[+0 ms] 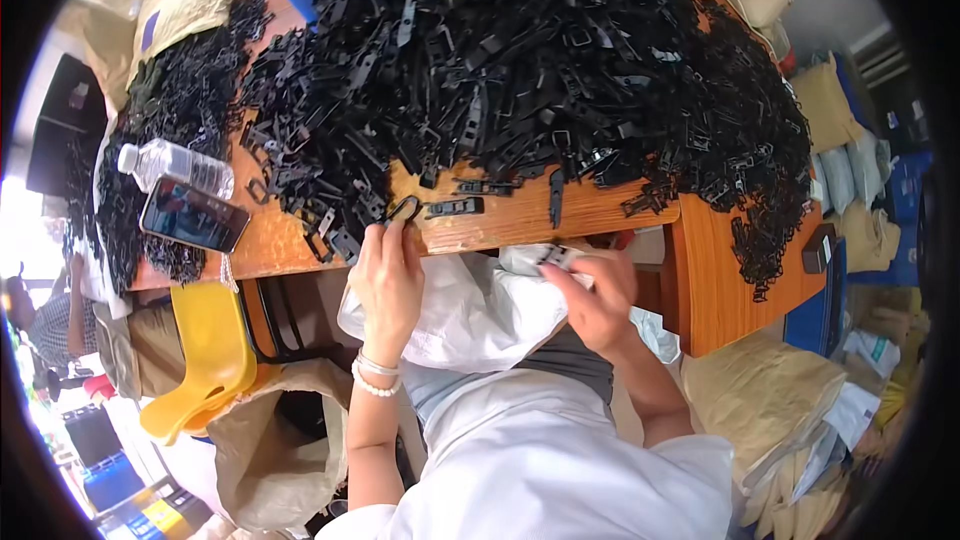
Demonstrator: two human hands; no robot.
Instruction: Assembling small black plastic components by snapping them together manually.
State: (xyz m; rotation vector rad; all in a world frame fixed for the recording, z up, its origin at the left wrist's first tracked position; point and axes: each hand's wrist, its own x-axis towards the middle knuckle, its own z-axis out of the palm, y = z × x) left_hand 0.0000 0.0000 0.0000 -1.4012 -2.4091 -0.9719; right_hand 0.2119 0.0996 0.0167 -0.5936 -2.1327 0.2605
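Honestly, start with what's closest: the white bag (pixel 465 315) draped over the lap, just below the table edge. I'd keep it spread out like that, so a dropped part should land on it rather than vanish to the floor.

The right hand (pixel 592 292) is over the bag, thumb and fingers closed narrow on what looks like a small dark piece (pixel 556 256). Detail's too small to say which way it's turned, but I'd go for a light fingertip pinch, because these thin parts would probably flex if squeezed.

The left hand (pixel 388 275) is at the table's front edge, fingers bunched close together, tips right at a black loop-shaped piece (pixel 405 208). Can't tell if it's gripped or only touched. I'd slide a part like that clear of its neighbors before lifting, since loops could easily snag.

Just beyond, a flat black clip (pixel 455 207) lies alone on the wooden table (pixel 480 233), with an upright-lying one (pixel 556 198) to its right. Easy singles, so I'd take those before digging.

Farther back is the big tangled heap (pixel 500 70). Pull from its near fringe, not the middle, or it might slump toward you.
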